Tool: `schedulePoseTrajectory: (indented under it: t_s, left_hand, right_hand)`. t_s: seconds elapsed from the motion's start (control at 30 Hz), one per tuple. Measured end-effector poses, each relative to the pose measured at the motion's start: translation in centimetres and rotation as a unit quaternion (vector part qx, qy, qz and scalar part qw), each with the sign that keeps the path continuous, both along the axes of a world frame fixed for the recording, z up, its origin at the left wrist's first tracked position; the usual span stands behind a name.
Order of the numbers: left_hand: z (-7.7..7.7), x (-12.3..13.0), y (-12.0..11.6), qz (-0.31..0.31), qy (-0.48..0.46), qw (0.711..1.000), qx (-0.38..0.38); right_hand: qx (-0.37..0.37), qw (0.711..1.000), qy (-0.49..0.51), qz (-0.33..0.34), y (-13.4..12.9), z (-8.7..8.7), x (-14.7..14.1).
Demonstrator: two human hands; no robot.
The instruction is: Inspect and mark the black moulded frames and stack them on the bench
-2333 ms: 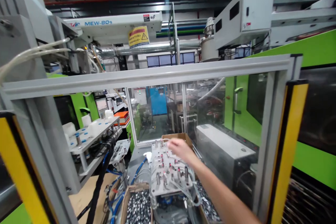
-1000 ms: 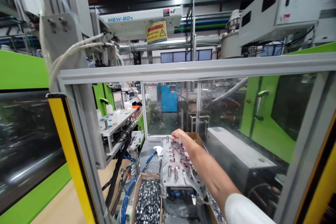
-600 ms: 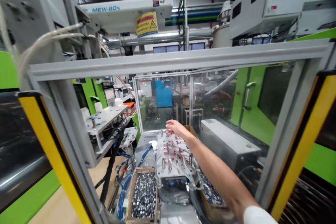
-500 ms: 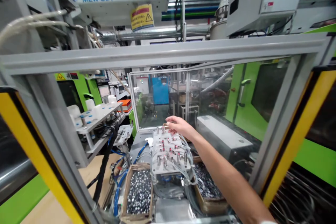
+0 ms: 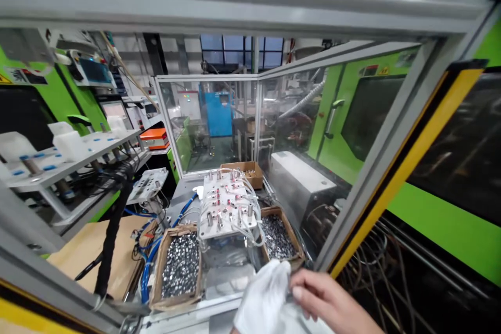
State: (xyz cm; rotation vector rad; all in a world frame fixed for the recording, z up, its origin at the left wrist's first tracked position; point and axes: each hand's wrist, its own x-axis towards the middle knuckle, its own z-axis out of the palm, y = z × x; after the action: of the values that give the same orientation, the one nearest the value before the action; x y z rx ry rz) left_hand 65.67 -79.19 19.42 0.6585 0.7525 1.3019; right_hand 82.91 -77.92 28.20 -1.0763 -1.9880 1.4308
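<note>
My right hand sits at the bottom edge of the view, its fingers curled on a crumpled white cloth. It is well in front of a metal plate studded with several steel fittings with red marks and clear tubes. Two cardboard trays of small shiny metal parts flank the plate: one on the left, the other on the right. The hand touches neither the plate nor the trays. My left hand is out of view.
A grey aluminium frame with yellow strips surrounds the opening. Beyond stand a brown cardboard box, a white shelf with blue fittings, blue hoses, a black cable bundle, and a grey machine housing behind glass panels.
My right hand has left the metal plate and dropped to the bottom of the view, now holding the white cloth. The view has tilted downward, bringing both trays fully into sight.
</note>
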Motion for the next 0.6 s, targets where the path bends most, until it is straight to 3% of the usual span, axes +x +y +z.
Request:
schedulePoseTrajectory:
  t_s: [0.13, 0.2, 0.23, 0.33, 0.37, 0.43, 0.5, 0.6]
  left_hand:
    - [-1.1, -5.2, -5.8, 0.069, 0.207, 0.973, -0.075]
    - [-1.9, -7.2, -7.5, 0.105, 0.373, 0.92, -0.059]
    - [-2.5, -7.9, -8.1, 0.102, 0.473, 0.874, -0.032]
    - [-4.3, -8.9, -9.2, 0.019, 0.714, 0.697, 0.064]
    - [-4.8, -8.9, -9.3, -0.008, 0.745, 0.662, 0.079]
    - [-5.5, -8.8, -9.4, -0.031, 0.781, 0.618, 0.087]
    - [-6.0, -8.7, -9.4, -0.026, 0.801, 0.592, 0.086]
    - [-6.5, -8.8, -9.4, -0.017, 0.801, 0.592, 0.083]
  right_hand:
    - [0.027, 0.991, -0.127, -0.037, -3.4, -8.6, -1.5]
    - [0.046, 0.979, -0.193, -0.05, -5.3, -10.9, -2.8]
    - [0.051, 0.973, -0.221, -0.051, -6.1, -11.4, -3.4]
    - [0.069, 0.963, -0.256, -0.045, -7.3, -11.3, -5.0]
    - [0.079, 0.962, -0.258, -0.041, -7.3, -10.9, -5.4]
    - [0.098, 0.958, -0.267, -0.028, -7.3, -10.2, -5.9]
    - [0.109, 0.952, -0.287, -0.008, -7.3, -9.6, -6.1]
    - [0.117, 0.942, -0.315, -0.004, -7.6, -8.8, -6.3]
